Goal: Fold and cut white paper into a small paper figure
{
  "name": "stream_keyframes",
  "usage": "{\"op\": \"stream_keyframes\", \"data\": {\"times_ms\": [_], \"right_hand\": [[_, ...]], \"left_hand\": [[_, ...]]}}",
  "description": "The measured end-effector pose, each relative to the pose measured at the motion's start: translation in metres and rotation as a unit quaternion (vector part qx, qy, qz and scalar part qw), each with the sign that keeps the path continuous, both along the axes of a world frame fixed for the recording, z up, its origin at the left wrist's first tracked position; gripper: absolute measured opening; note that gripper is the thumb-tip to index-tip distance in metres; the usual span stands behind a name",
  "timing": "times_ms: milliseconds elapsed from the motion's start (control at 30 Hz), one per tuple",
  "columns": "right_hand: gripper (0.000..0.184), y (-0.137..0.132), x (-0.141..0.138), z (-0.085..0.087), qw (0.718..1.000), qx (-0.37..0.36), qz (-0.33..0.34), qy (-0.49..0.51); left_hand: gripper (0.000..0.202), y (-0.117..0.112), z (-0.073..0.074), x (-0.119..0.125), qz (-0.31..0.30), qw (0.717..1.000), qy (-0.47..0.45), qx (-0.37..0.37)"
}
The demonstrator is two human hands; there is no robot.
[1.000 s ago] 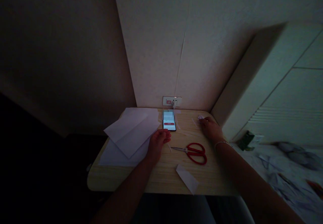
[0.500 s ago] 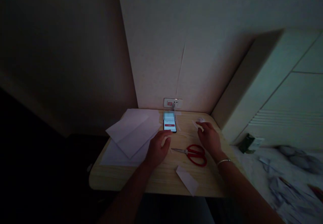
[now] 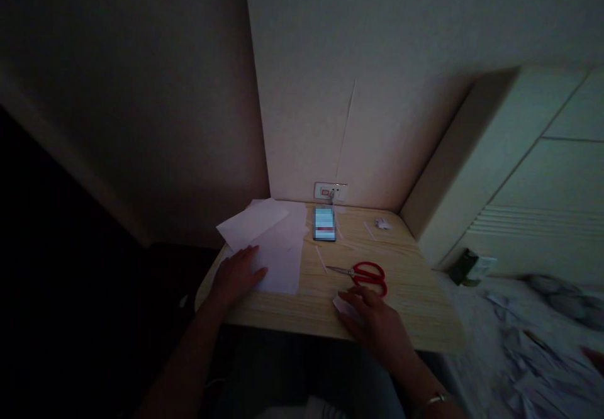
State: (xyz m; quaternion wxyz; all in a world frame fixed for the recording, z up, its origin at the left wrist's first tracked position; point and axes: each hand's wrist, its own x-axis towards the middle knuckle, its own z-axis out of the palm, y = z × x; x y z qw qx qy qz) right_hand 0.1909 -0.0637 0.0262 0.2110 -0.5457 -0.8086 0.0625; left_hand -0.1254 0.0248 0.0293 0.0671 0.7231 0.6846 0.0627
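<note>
My left hand (image 3: 234, 274) lies with its fingers spread on the white paper sheets (image 3: 282, 262) at the left of the small table. Another sheet (image 3: 255, 221) lies tilted over them, near my fingertips. Toward the front edge, my right hand (image 3: 370, 318) has its fingers and thumb closed around a small folded piece of paper (image 3: 346, 309), partly hidden under the hand. Just beyond that hand rest red-handled scissors (image 3: 361, 273), blades pointing left. A lit phone (image 3: 324, 224) lies at the back, its screen blurred.
Thin paper strips (image 3: 321, 259) and a crumpled paper scrap (image 3: 382, 223) lie on the wooden tabletop (image 3: 415, 299). A wall socket (image 3: 330, 191) with a plug sits behind the phone. To the right is a bed with a dark green packet (image 3: 464, 267) and more items.
My left hand has moved left from beside the phone onto the sheets. My right hand has come back from the far right to the small folded paper. The upper sheet has shifted.
</note>
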Motion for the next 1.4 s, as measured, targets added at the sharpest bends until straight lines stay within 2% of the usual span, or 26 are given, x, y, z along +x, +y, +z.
{"op": "stream_keyframes", "data": {"times_ms": [200,300,367,467,567,633,700,767,867,933,1067,1133,1200,1300,1367,1400], "right_hand": [[0.029,-0.007,-0.005,0.008,0.999,0.021,-0.004,0.042],[0.027,-0.013,-0.009,0.013,0.996,0.013,-0.009,0.088],[0.025,-0.016,-0.013,0.015,0.991,-0.004,-0.013,0.131],[0.025,-0.016,-0.017,0.018,0.977,-0.036,-0.031,0.21],[0.035,-0.011,-0.022,0.023,0.948,-0.075,-0.06,0.303],[0.05,-0.007,-0.026,0.028,0.926,-0.11,-0.061,0.355],[0.068,-0.005,-0.031,0.034,0.905,-0.146,-0.054,0.396],[0.082,-0.002,-0.035,0.041,0.881,-0.184,-0.043,0.435],[0.09,-0.001,-0.039,0.048,0.844,-0.238,-0.025,0.48],[0.079,-0.003,-0.038,0.051,0.83,-0.264,-0.02,0.49],[0.036,-0.015,-0.033,0.055,0.823,-0.295,-0.028,0.485],[0.03,-0.023,-0.031,0.056,0.818,-0.305,-0.021,0.488],[0.03,-0.03,-0.029,0.056,0.812,-0.287,-0.025,0.508],[0.03,-0.039,-0.027,0.055,0.802,-0.213,-0.064,0.555],[0.029,-0.043,-0.024,0.052,0.802,-0.176,-0.077,0.565],[0.028,-0.046,-0.023,0.051,0.806,-0.164,-0.075,0.564]], "left_hand": [[0.034,-0.008,0.002,-0.001,0.012,0.996,0.005,0.084],[0.031,-0.011,0.003,-0.005,0.039,0.987,-0.061,0.147],[0.029,-0.014,0.007,-0.01,0.086,0.964,-0.147,0.206],[0.028,-0.022,0.021,-0.018,0.13,0.907,-0.31,0.253],[0.031,-0.037,0.042,-0.023,0.107,0.842,-0.476,0.229],[0.032,-0.051,0.055,-0.023,0.092,0.82,-0.527,0.201],[0.032,-0.065,0.068,-0.022,0.083,0.827,-0.537,0.144],[0.031,-0.078,0.077,-0.019,0.035,0.837,-0.537,0.099],[0.028,-0.092,0.087,-0.013,-0.02,0.841,-0.538,0.052],[0.026,-0.099,0.09,-0.008,-0.038,0.841,-0.539,0.032],[0.026,-0.104,0.094,-0.002,-0.058,0.842,-0.536,0.026],[0.028,-0.104,0.094,0.0,-0.052,0.844,-0.533,0.04],[0.034,-0.105,0.091,0.003,-0.02,0.841,-0.536,0.076],[0.048,-0.113,0.081,0.009,0.078,0.823,-0.546,0.135],[0.051,-0.125,0.073,0.017,0.13,0.818,-0.55,0.108],[0.053,-0.132,0.069,0.023,0.137,0.805,-0.572,0.075]]}}
